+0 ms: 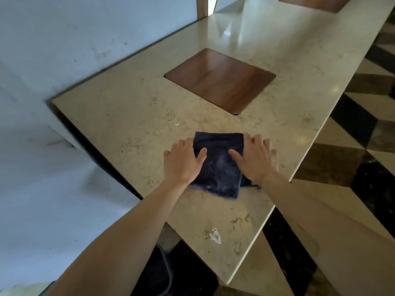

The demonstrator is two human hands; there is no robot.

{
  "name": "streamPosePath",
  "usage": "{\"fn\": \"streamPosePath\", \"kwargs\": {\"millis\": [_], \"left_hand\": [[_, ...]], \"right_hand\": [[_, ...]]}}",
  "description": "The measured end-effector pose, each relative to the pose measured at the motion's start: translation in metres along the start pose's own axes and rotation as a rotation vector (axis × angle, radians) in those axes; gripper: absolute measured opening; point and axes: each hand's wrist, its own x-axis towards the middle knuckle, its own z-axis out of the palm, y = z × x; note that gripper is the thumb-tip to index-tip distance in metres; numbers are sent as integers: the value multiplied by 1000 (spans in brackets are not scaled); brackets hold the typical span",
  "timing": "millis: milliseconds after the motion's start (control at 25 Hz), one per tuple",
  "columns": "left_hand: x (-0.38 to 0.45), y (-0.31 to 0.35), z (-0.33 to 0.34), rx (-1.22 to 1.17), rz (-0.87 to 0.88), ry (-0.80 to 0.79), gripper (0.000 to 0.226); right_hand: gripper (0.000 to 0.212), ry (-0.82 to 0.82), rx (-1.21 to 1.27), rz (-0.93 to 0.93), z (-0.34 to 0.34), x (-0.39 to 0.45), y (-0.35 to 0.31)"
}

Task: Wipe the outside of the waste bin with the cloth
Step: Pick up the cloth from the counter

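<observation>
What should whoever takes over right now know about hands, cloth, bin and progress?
Left hand: flat and open, on the cloth's left edge.
Right hand: flat and open, on its right edge; no grip on it.
Dark blue cloth: folded square, flat on the stone counter, dust streaks showing on it.
Dark bin-like thing partly visible under the counter's near end; cannot confirm.
Done: cloth folded. Whether any wiping has happened, cannot tell.
Left: pick up cloth, wipe bin's outside.
</observation>
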Motion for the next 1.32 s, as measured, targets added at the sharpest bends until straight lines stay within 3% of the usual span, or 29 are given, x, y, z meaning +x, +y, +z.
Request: {"fn": "streamPosePath", "kwargs": {"millis": [200, 480, 680, 800, 880, 1080, 1320], "left_hand": [[23, 2, -1, -61, -15, -136, 39], [31, 5, -7, -373, -120, -155, 17], [13, 8, -29, -645, -174, -111, 6], [-11, 7, -68, -779, -138, -32, 8], [-29, 4, -103, -834, -60, 39, 10], [-72, 0, -209, -844, 120, 162, 14], [-130, -4, -315, -937, 180, 320, 9]], "right_hand": [[62, -110, 57, 58, -7, 19, 2], [20, 68, 359, 98, -2, 8, -3], [21, 159, 725, 99, -22, -19, -10], [30, 210, 825, 67, -55, -51, -19], [35, 246, 767, 2, -82, -79, -27], [25, 381, 703, -121, -181, -146, -61], [26, 482, 817, -185, -261, -225, -104]]}}
